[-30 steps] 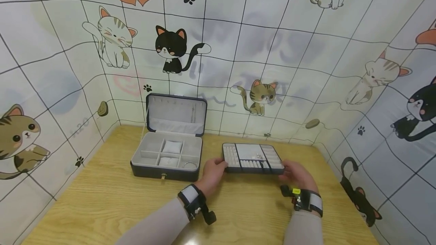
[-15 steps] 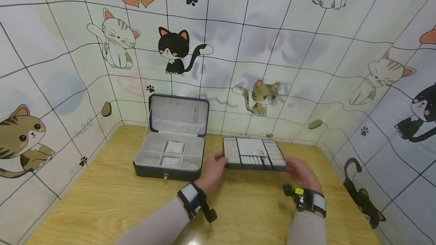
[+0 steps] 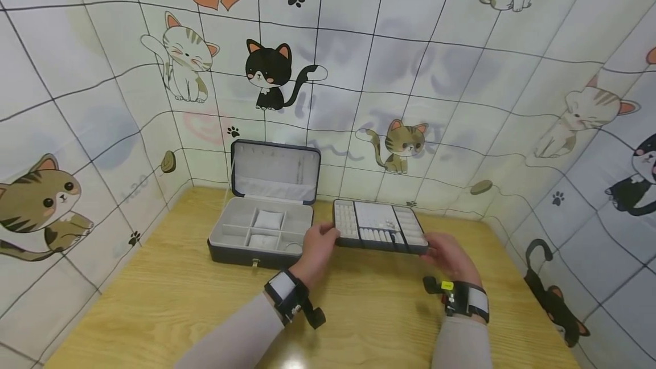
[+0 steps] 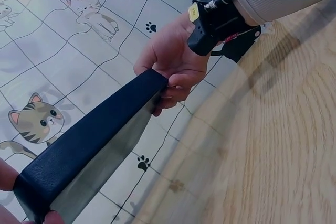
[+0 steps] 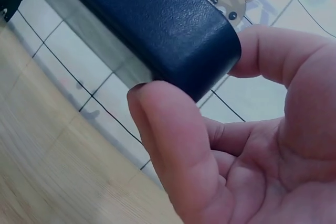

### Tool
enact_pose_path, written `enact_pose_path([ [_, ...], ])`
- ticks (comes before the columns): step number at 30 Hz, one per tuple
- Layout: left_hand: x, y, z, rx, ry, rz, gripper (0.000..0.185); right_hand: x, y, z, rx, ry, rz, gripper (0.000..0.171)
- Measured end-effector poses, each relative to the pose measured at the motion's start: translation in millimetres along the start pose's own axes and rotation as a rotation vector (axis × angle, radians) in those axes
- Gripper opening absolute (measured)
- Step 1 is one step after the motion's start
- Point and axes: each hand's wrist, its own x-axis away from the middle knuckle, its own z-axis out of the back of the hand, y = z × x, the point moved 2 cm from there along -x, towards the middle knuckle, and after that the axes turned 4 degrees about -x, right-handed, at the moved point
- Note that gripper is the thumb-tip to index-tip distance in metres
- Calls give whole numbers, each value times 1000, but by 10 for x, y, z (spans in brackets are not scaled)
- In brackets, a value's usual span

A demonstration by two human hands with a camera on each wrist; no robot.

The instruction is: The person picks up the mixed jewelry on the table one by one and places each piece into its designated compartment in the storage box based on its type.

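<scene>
Left hand [image 3: 319, 242] and right hand [image 3: 447, 255] each grip an end of the tray [image 3: 379, 226], lifted off the surface [image 3: 154, 300]; tilting risks spilling its small pieces.

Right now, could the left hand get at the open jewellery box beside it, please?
Probably not freely: the left hand grips the tray together with the right hand, though the jewellery box sits close with nothing between.
</scene>
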Motion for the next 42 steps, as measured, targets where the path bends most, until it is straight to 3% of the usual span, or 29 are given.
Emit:
enact_pose_path([
  [10, -20, 28, 144, -4, 54, -28, 43, -51, -29, -154, -9, -18, 27, 31],
  [14, -26, 88, 203, -20, 79, -51, 43, -100, -44, -220, -21, -66, 49, 29],
  [23, -67, 186, 381, -59, 123, -72, 48, -143, -113, -418, -133, -63, 103, 17],
  [30, -122, 113, 502, -26, 117, -90, 48, -190, -107, -572, -186, -74, 118, 12],
  [34, -146, 43, 617, -38, 111, -96, 43, -218, -101, -667, -203, -106, 150, 18],
  [42, -112, 15, 841, -72, 108, -99, 45, -288, -130, -862, -132, -170, 184, 18],
])
